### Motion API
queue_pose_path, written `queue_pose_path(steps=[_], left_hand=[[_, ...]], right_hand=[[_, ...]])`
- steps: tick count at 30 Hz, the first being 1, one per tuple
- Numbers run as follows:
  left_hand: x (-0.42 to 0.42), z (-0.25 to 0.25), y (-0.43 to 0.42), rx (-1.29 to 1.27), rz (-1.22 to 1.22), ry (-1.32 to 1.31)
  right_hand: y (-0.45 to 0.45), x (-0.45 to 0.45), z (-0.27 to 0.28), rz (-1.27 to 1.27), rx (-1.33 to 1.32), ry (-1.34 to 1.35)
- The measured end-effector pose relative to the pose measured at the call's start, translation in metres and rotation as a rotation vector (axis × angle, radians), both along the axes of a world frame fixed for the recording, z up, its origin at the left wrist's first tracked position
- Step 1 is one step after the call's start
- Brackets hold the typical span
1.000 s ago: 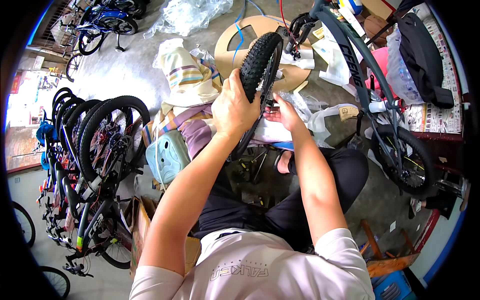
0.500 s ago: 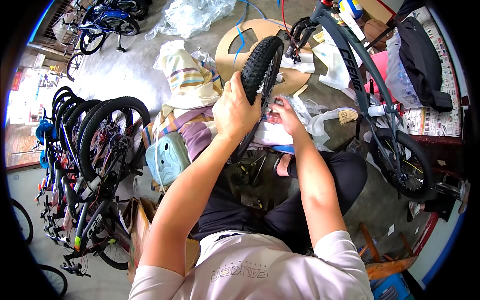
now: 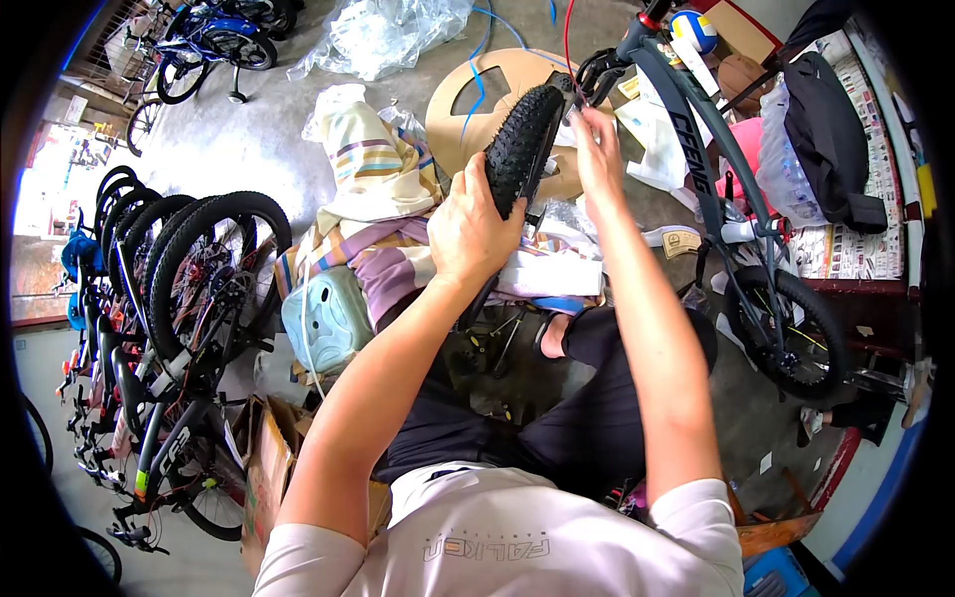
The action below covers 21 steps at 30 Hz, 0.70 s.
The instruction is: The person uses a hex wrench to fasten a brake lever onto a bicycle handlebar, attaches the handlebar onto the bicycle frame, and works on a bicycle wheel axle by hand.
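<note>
My left hand (image 3: 470,227) is wrapped round the near side of a black knobby bicycle wheel (image 3: 521,137), which stands tilted in front of me. Beyond the wheel's right side, my right hand (image 3: 597,149) is raised with its fingertips at the front fork (image 3: 600,72) of a dark grey bicycle frame (image 3: 686,129). Whatever those fingers grip is too small to make out. A thin red cable (image 3: 568,45) runs down close to the fingertips. Under the wheel lies a cardboard disc (image 3: 460,88) with cut-outs.
Several bicycles (image 3: 214,269) stand in a row at the left. Striped cloth (image 3: 373,164) and a pale blue plastic piece (image 3: 323,316) lie left of the wheel. Clear plastic (image 3: 388,35) is at the top. A black bag (image 3: 828,129) lies at the right, a cardboard box (image 3: 271,468) at lower left.
My right hand has moved up and away from the wheel's hub to the fork. The wheel has tilted slightly, with my left hand still on it. The view has shifted a little.
</note>
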<state>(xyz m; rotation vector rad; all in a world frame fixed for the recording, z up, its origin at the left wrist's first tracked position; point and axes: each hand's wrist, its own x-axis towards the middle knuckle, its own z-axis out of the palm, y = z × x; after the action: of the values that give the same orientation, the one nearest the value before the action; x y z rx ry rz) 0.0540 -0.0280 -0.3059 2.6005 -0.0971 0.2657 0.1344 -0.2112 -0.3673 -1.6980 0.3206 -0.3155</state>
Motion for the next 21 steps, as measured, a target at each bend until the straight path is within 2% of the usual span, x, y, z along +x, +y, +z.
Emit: queue_pose_path(steps=[1,3,5,7,8,9,11,13,14,15,17,19,21], left_hand=[[-0.002,0.002,-0.001,-0.005,0.003,0.003],[-0.008,0.005,-0.002,-0.057,-0.002,0.036],[-0.013,-0.001,0.000,-0.141,-0.037,0.002],[-0.012,-0.014,0.011,-0.548,-0.096,0.108],[-0.006,-0.033,0.021,-0.834,-0.108,0.256],[-0.002,-0.054,0.036,-1.178,-0.047,0.574],[0.007,-0.089,0.063,-0.933,0.049,0.608],[0.021,-0.163,0.088,-0.686,0.137,0.531],[0.023,-0.178,0.090,-0.730,0.153,0.492],[0.028,-0.197,0.094,-0.473,0.029,0.326],[0.038,-0.209,0.080,-0.370,-0.123,0.130],[0.047,-0.215,0.061,-0.526,-0.167,0.329],[0.052,-0.211,0.045,-0.522,-0.233,0.378]], right_hand=[[0.006,0.000,0.029,0.062,-0.129,-0.092],[0.009,0.002,0.049,0.266,-0.488,-0.295],[0.020,-0.011,0.036,0.411,-0.564,-0.167],[0.029,-0.021,0.026,0.289,-0.608,-0.337],[0.029,-0.022,0.028,0.299,-0.578,-0.286],[0.026,-0.023,0.034,0.337,-0.515,-0.271],[0.017,-0.020,0.026,0.357,-0.487,-0.304],[0.008,-0.017,0.026,0.377,-0.432,-0.263],[0.002,-0.014,0.025,0.384,-0.449,-0.263],[-0.002,-0.014,0.024,0.387,-0.464,-0.256],[-0.003,-0.016,0.029,0.388,-0.446,-0.232],[-0.004,-0.016,0.031,0.402,-0.466,-0.233],[-0.002,-0.016,0.031,0.396,-0.492,-0.236]])
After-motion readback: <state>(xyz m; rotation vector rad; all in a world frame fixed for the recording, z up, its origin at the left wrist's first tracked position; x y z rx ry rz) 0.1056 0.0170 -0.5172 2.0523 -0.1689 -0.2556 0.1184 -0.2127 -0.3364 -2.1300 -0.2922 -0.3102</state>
